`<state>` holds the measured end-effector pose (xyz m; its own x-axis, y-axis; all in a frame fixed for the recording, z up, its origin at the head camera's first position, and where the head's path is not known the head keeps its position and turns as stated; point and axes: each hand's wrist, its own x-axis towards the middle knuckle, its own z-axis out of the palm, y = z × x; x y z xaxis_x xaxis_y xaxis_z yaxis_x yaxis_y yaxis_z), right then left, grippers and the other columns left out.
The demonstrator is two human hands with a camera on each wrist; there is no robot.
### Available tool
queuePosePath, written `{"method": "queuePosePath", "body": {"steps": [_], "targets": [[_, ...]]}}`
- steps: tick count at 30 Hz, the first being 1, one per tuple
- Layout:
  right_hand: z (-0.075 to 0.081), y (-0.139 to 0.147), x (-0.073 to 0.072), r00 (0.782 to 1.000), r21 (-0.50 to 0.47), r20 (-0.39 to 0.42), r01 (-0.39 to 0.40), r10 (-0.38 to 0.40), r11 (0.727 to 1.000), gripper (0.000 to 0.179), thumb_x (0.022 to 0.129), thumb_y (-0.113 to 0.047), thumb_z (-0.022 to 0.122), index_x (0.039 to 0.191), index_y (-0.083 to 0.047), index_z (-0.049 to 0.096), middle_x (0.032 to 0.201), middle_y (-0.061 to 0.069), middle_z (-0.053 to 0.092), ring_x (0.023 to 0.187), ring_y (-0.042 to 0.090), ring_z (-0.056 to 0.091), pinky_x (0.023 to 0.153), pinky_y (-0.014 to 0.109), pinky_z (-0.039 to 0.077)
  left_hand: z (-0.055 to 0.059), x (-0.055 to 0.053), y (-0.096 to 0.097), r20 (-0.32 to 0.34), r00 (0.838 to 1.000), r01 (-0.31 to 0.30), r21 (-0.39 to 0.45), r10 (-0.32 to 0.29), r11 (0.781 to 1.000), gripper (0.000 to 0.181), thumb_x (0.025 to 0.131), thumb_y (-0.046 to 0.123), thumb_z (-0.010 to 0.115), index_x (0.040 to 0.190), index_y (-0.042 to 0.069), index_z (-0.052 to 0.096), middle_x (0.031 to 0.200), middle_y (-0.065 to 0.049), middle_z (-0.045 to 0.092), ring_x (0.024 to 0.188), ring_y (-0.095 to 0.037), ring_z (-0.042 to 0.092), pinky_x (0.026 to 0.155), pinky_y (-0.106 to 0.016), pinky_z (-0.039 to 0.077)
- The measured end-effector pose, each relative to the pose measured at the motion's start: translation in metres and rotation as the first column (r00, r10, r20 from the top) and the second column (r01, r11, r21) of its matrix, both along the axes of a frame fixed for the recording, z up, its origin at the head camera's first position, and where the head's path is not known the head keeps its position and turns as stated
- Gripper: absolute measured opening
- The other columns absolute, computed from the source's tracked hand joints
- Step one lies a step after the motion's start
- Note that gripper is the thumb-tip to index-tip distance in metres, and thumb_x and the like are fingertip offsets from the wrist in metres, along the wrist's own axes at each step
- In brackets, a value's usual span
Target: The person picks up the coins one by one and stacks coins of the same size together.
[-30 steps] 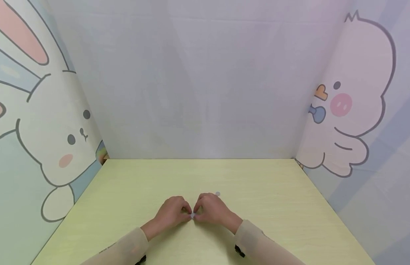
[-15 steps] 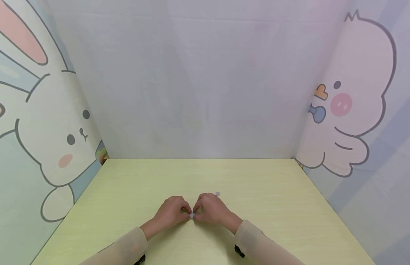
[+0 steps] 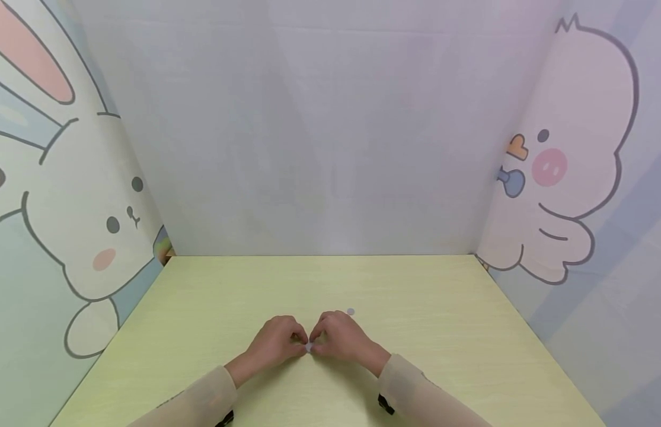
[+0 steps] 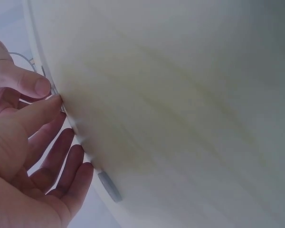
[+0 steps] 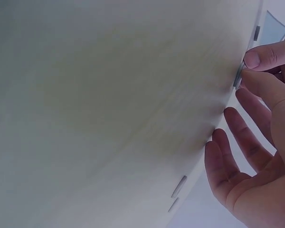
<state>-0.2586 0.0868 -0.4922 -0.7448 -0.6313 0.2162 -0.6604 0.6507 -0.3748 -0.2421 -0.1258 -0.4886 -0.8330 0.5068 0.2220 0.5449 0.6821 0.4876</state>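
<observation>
My left hand [image 3: 277,343] and right hand [image 3: 341,337] meet near the front middle of the table, thumbs and index fingers pinched at a small, thin grey disc [image 3: 309,347] between them. In the right wrist view the disc [image 5: 238,76] appears edge-on by the right thumb, with its face mostly hidden by the fingertips. The other fingers of the right hand [image 5: 256,175] are loosely bent, their tips at the tabletop. From the left wrist, the left hand [image 4: 19,152] shows a similar pose, fingertips along the table surface.
Another grey disc [image 3: 351,311] lies flat just beyond the right hand. More discs show in the right wrist view, including a pair, one disc [image 5: 179,186] beside a thinner-looking disc [image 5: 173,204]. The pale yellow table [image 3: 229,284] ends at a plain curtain [image 3: 319,148].
</observation>
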Motion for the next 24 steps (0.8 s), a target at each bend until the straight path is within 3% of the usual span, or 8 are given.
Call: {"method": "queuePosePath", "body": {"steps": [12, 24], "targets": [[0.0035, 0.0046, 0.0003, 0.996, -0.003, 0.086, 0.036, -0.036, 0.999, 0.006, 0.087, -0.018, 0.089, 0.092, -0.016, 0.087, 0.092, -0.009, 0.077, 0.092, 0.009, 0.066, 0.081, 0.022, 0.052, -0.0018, -0.0007, -0.0015, 0.024, 1.0, -0.003, 0.005, 0.003, 1.0, 0.009, 0.082, 0.012, 0.091, 0.086, 0.015, 0.083, 0.083, 0.006, 0.071, 0.079, -0.011, 0.063, 0.071, -0.027, 0.051], [0.0027, 0.004, 0.0003, 0.997, -0.014, 0.065, 0.048, -0.047, 0.999, 0.005, 0.085, -0.016, 0.09, 0.087, -0.019, 0.087, 0.088, -0.012, 0.075, 0.09, 0.007, 0.064, 0.078, 0.02, 0.051, -0.0019, -0.0015, -0.0018, 0.034, 0.999, -0.006, 0.005, 0.006, 1.0, 0.008, 0.083, 0.012, 0.09, 0.087, 0.015, 0.083, 0.084, 0.008, 0.072, 0.08, -0.011, 0.064, 0.072, -0.027, 0.051]]}}
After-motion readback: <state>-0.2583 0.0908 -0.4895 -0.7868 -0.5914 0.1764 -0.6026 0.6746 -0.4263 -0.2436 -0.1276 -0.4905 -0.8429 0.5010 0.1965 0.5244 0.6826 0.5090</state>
